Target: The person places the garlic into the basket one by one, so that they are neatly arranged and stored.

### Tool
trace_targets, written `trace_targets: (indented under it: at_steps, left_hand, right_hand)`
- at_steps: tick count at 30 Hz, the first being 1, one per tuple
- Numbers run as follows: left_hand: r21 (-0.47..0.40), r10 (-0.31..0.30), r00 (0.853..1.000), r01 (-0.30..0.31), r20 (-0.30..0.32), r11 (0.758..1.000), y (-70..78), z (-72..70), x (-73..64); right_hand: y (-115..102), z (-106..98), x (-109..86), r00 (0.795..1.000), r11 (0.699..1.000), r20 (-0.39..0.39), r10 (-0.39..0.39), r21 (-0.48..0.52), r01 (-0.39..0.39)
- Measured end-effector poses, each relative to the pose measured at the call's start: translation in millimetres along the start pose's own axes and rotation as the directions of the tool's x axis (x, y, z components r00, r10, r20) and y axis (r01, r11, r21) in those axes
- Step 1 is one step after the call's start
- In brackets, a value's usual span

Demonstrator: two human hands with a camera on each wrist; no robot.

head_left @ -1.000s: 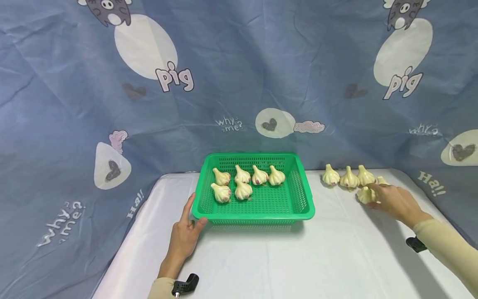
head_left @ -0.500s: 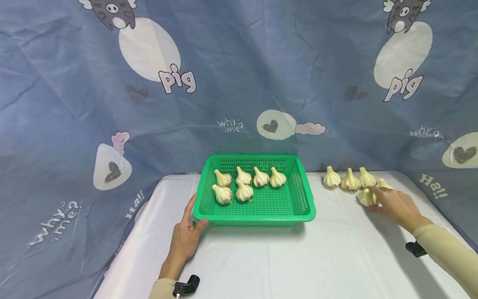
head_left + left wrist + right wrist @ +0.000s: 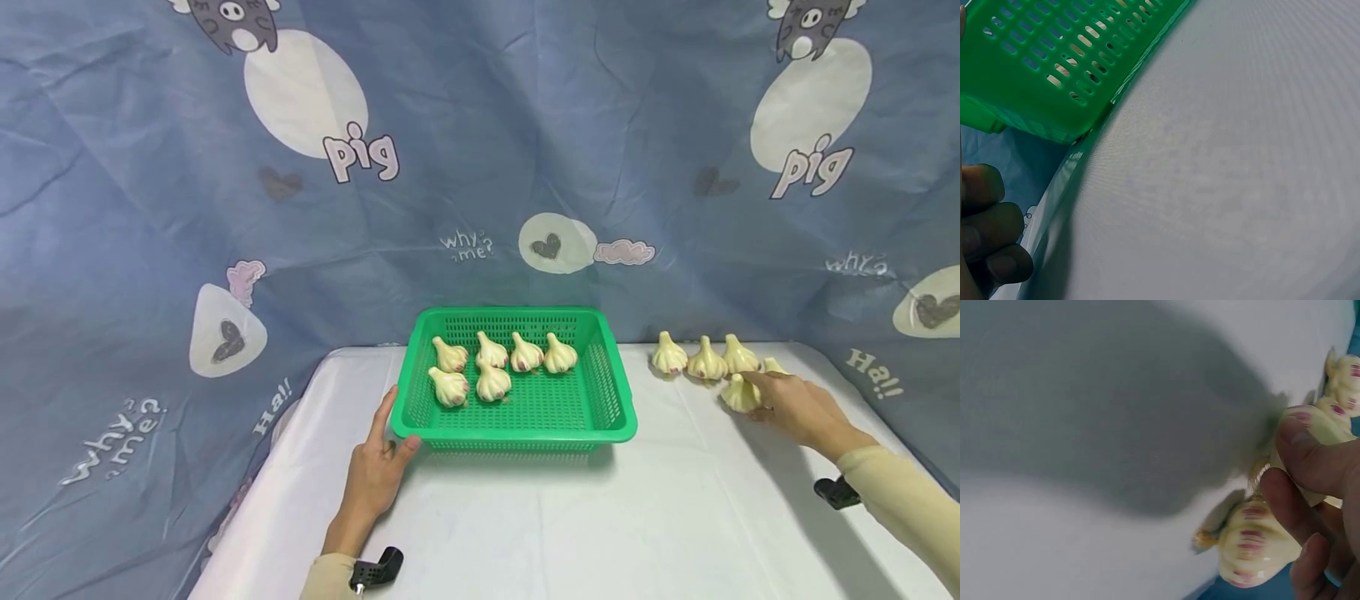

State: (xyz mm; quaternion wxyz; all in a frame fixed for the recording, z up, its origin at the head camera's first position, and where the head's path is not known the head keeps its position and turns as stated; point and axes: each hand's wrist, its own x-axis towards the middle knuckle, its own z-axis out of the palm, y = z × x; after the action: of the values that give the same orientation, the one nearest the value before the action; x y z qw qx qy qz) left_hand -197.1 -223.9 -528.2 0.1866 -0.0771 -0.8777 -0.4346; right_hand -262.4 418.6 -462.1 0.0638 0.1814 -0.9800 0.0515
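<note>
Right of the green basket, the right hand pinches a garlic bulb near four other bulbs. The left hand touches the basket's near left corner, thumb and forefinger spread apart.

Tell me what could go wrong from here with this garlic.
The right hand pinches one garlic bulb in its fingers, with neighbouring bulbs close behind, so lifting it could nudge one of them. Its surface looks smooth, so it might slip from the pinch. The left hand sits at the near left corner of the green basket, so an accidental push could shift it and roll the bulbs inside.
</note>
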Motion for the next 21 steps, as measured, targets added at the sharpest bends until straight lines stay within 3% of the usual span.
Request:
trace_targets:
  at_steps: [7, 13, 21]
  left_hand:
    - [-0.007, -0.006, 1.000, 0.006, 0.000, 1.000, 0.9, -0.4, 2.0]
    - [0.005, -0.005, 1.000, 0.005, -0.002, 1.000, 0.9, -0.8, 1.9]
    - [0.008, -0.026, 1.000, 0.026, 0.006, 1.000, 3.5, -1.6, 0.4]
  right_hand:
    - [-3.1, -17.4, 7.8, 1.000, 0.998, -0.021, -0.012, 0.059, 0.013]
    - [-11.8, -37.5, 24.5, 0.998, 0.983, -0.037, -0.058, 0.175, 0.063]
    - [-38.6, -65.6, 43.9, 0.994, 0.941, 0.107, -0.019, 0.337, -0.018]
